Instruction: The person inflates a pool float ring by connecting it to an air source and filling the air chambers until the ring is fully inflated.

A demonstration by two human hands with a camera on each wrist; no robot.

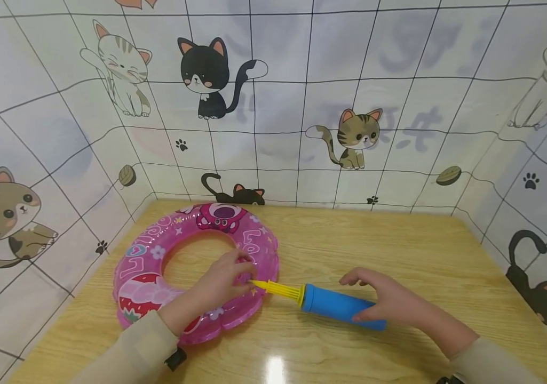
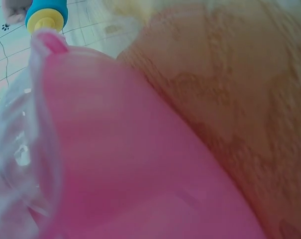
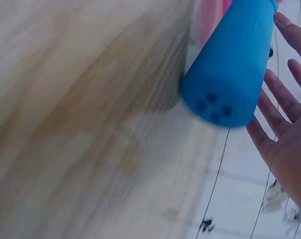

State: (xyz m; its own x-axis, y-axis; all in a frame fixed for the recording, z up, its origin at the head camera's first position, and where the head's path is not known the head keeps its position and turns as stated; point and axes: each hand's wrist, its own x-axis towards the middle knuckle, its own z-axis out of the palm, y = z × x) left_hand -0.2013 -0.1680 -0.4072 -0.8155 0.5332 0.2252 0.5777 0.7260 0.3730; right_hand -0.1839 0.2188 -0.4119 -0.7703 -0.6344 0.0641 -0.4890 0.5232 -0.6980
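A pink inflatable swim ring [image 1: 141,261] with printed bears, strawberries and flowers lies on the left of the table. My left hand [image 1: 217,282] reaches over its near right side, the fingers and thumb curled at the ring by the yellow nozzle's tip. The valve is hidden there. A blue hand pump [image 1: 333,305] with a yellow nozzle [image 1: 283,290] points leftward at that spot. My right hand [image 1: 388,298] is beside the pump's far end, fingers spread and apart from it, thumb over its edge. In the right wrist view the pump's holed end [image 3: 215,107] shows.
The wood-patterned table [image 1: 350,240] extends behind and to the right of the pump. White sheets with printed cats and grid lines form walls [image 1: 292,106] at the back and both sides.
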